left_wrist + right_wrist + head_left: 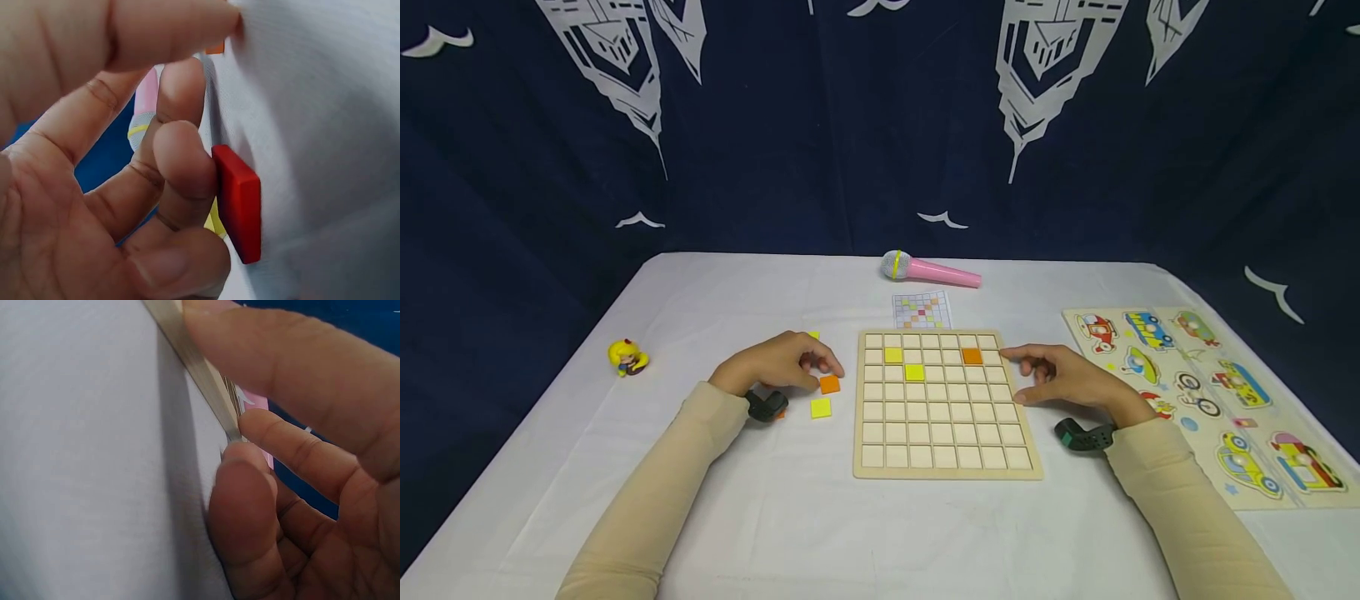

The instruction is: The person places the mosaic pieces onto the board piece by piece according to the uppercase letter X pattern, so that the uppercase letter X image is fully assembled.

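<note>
Where the left hand (778, 361) reaches: I see it low over the tabletop (775, 517), left of the grid board (947, 475), thumb and forefinger at an orange tile (829, 384); whether they touch it I cannot tell.
Left fingers: partly open and loosely bent, thumb and forefinger apart; I see nothing gripped.
Red tile (236, 203): on my left wrist view, just beside the bent fingertips; contact is unclear.
Loose yellow tiles: one (821, 407) on the near side of the orange tile, another (814, 334) partly hidden behind the left hand.
Right hand (1071, 379): thumb and forefinger spread along the board's right edge, touching it; other fingers curled inward, with no tile that I can see.
Placed tiles: counted from the far left corner, I read yellow (892, 356) in row two, column two; yellow (913, 372) in row three, column three; orange (972, 357) in row two, column six.
Pattern card (922, 310): just beyond the board, near the pink microphone (932, 269).
Sides: toy figure (627, 357) far left; vehicle puzzle (1172, 367) at right.
</note>
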Tool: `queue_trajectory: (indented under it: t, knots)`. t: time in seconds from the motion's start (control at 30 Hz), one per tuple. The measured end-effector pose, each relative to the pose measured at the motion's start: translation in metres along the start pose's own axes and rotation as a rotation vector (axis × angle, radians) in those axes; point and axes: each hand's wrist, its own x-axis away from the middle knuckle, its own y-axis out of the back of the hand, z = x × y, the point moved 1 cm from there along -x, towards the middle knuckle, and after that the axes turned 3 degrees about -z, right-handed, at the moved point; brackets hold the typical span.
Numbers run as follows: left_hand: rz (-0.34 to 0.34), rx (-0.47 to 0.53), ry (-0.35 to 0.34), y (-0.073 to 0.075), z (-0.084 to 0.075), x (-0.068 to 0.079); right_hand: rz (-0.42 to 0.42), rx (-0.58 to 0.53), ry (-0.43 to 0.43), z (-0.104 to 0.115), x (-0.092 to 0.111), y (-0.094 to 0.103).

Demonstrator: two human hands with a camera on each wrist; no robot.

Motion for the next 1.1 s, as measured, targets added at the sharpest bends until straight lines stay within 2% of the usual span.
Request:
queue_trajectory:
  t: [0.43,0.83,1.1]
  knots:
    - [-0.051,-0.040,0.008,0.004,0.005,-0.002,-0.005,0.001,-0.007,0.000,0.000,0.001]
    - [-0.117,-0.017,-0.005,0.002,0.002,-0.002,0.001,-0.011,-0.016,-0.001,0.000,0.001]
    - [-0.181,-0.038,-0.059,-0.002,-0.006,-0.003,0.000,-0.006,-0.013,-0.002,0.000,0.000]
